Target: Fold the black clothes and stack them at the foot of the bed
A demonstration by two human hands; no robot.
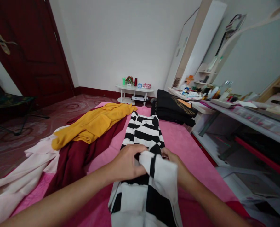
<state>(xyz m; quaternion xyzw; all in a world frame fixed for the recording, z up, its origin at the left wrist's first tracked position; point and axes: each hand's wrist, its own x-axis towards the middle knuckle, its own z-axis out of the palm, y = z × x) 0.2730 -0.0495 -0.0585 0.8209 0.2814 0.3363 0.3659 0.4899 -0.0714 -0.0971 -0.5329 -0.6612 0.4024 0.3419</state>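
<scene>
A black-and-white striped garment (145, 132) lies lengthwise on the pink bedspread (184, 142), narrowed into a long strip. Its near part is bunched and partly lifted, showing broad white and black blocks. My left hand (130, 162) grips a fold of the cloth between thumb and fingers. On the other side, my right hand (171, 157) closes on the garment's right edge, and its fingers are partly hidden behind the raised white cloth. Both hands are close together over the middle of the garment.
Left on the bed lie a mustard garment (102, 121), a maroon one (71, 164) and a pale pink one (36, 164). Folded black clothes (173, 108) sit at the far right corner. A cluttered dressing table (225, 104) stands right; a small white table (134, 89) stands beyond.
</scene>
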